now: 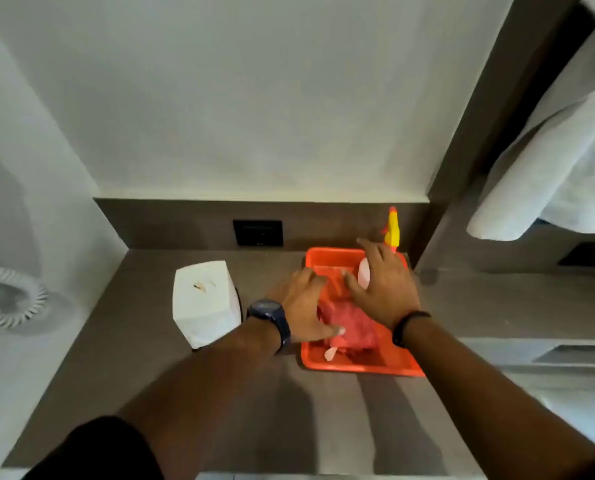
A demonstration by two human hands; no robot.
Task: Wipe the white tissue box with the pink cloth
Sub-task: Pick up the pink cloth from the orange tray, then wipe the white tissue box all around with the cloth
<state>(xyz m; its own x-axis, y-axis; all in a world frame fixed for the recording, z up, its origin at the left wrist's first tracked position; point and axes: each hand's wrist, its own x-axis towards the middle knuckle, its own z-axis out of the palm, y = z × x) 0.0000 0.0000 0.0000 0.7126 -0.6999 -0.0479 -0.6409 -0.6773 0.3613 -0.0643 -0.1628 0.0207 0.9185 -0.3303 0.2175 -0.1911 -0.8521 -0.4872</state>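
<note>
The white tissue box [204,301] stands upright on the brown counter, left of an orange tray [358,363]. The pink cloth [353,327] lies crumpled inside the tray. My left hand [299,311], with a dark watch on the wrist, hovers over the tray's left side; its fingers are spread and the thumb touches the cloth's left edge. My right hand [384,285] is spread above the tray's far part, over the cloth and a spray bottle. Neither hand holds anything that I can see.
A spray bottle with a yellow trigger head [392,230] and a pale body stands at the tray's far right. A dark wall socket [258,233] sits on the backsplash. A coiled white cord [8,299] hangs at the left. White towels [566,161] hang at the right.
</note>
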